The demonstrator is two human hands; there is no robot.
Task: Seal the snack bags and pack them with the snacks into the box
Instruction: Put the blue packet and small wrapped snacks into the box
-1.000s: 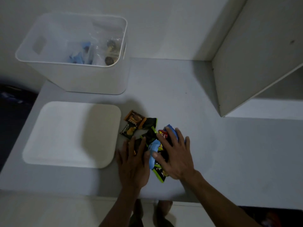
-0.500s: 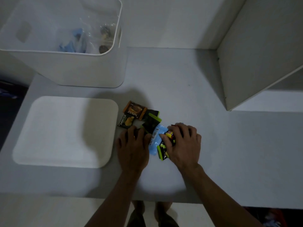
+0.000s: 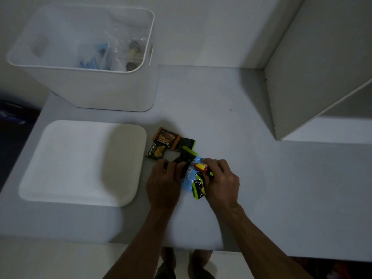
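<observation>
Snacks [image 3: 182, 158] (bunched) beside lid [image 3: 84, 162]

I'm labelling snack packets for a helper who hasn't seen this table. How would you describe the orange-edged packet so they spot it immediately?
Start at the flat white lid lying in front of the white box. Just past the lid's far right corner lies a cluster of snack packets; the orange-edged packet is the farthest from the hands. Its orange borders set it apart from its green-trimmed neighbours.

White table [image 3: 231, 121] holds box [image 3: 112, 91], lid [image 3: 60, 168], snack packets [image 3: 166, 140].
</observation>
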